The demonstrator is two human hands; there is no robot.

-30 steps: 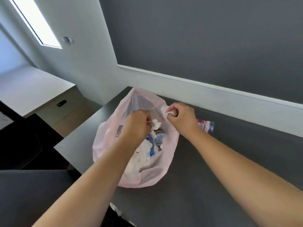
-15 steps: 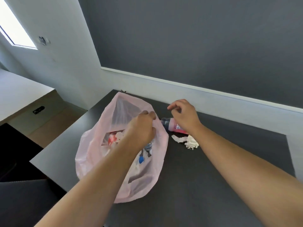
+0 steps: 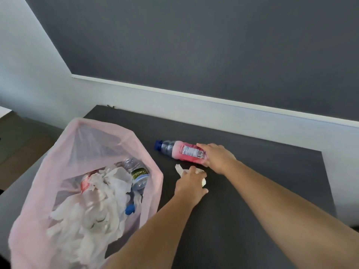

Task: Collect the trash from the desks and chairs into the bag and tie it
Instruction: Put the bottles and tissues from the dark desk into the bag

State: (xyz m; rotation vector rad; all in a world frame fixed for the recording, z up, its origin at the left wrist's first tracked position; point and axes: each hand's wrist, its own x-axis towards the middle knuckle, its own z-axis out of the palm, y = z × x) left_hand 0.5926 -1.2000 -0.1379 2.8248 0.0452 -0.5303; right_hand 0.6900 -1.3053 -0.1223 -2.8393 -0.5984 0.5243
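1. Dark bench [image 3: 272,162] runs along a grey wall [image 3: 194,45].
2. At its left end a pink bag [image 3: 116,133] sits open, holding crumpled paper [image 3: 87,216] and a clear bottle [image 3: 138,175].
3. Beside the bag, a pink bottle [image 3: 182,152] lies on its side, with the right hand [image 3: 217,158] grip wrapped round its base end.
4. Between bag and pink bottle, the left hand [image 3: 191,183] grip curls over a white tissue [image 3: 179,169] on the bench.

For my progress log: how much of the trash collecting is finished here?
Done: the pink bag holds tissues and a clear bottle. In hand: the right hand grips the pink bottle on the desk, and the left hand grips a crumpled tissue beside it. Left: both go into the bag, whose mouth is open and not yet tied.
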